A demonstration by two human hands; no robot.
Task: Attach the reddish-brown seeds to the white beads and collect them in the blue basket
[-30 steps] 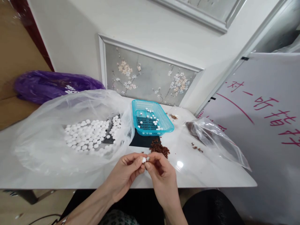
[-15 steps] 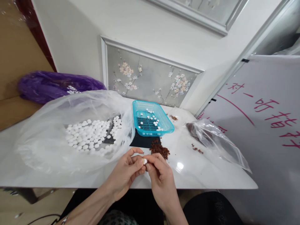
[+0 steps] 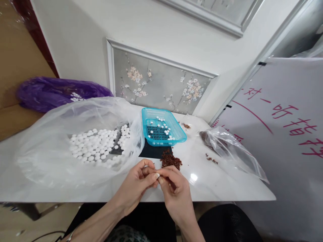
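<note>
Pale wall (image 3: pixel 75 43), framed blossom picture (image 3: pixel 161 79), white tabletop (image 3: pixel 227 185). Over its near edge, left hand (image 3: pixel 137 183) pinches a white ball (image 3: pixel 157 175), mostly hidden, facing and long axis unreadable; right hand (image 3: pixel 178 193), fingertips curled against it, grip unclear.

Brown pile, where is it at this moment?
In the head view, the brown pile lies on the table just right of centre, right beyond the right hand and on the near side of the blue basket.
</note>
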